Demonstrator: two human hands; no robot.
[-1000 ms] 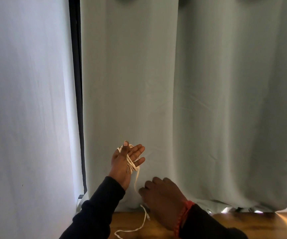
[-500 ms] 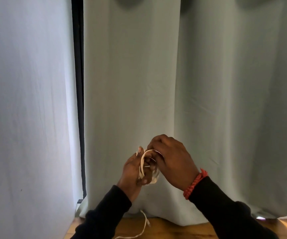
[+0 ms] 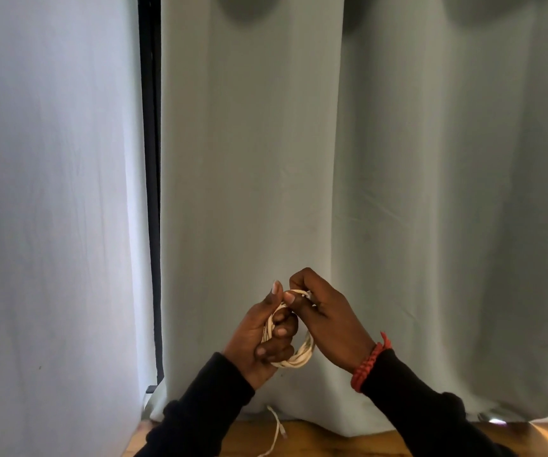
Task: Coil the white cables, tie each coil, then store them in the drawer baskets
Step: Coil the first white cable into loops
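Fingers of left hand (image 3: 259,338): curled tight round the white cable coil (image 3: 294,356), with the thumb sticking up.
Fingers of right hand (image 3: 327,319): bent over, pinching a strand of the cable at the top of the coil, next to the left thumb.
Hard to see: most of the coil is tucked behind both hands. Only the bottom bend and some strands on the left side show. I cannot tell how many loops it has.
Hard to see too: the loose cable end (image 3: 277,430) hangs below the coil and runs off the bottom edge. A small plug shows near its tip. Where it joins the coil is hidden.
Cut off: both black sleeves (image 3: 200,420) go off the bottom edge. The wooden table (image 3: 348,443) is only a thin strip below the coil.
Where the coil is: held up in the air above the table, in front of the grey-green curtain (image 3: 398,192).
Behind the coil: the curtain hangs down and its hem meets the table.
Left of the coil: a pale curtain (image 3: 52,225), and a dark strip (image 3: 152,192) between the two curtains.
Right of the coil: a red bracelet (image 3: 370,362) on the right wrist.
Count: two hands, one coil, one loose end, two curtains, one bracelet.
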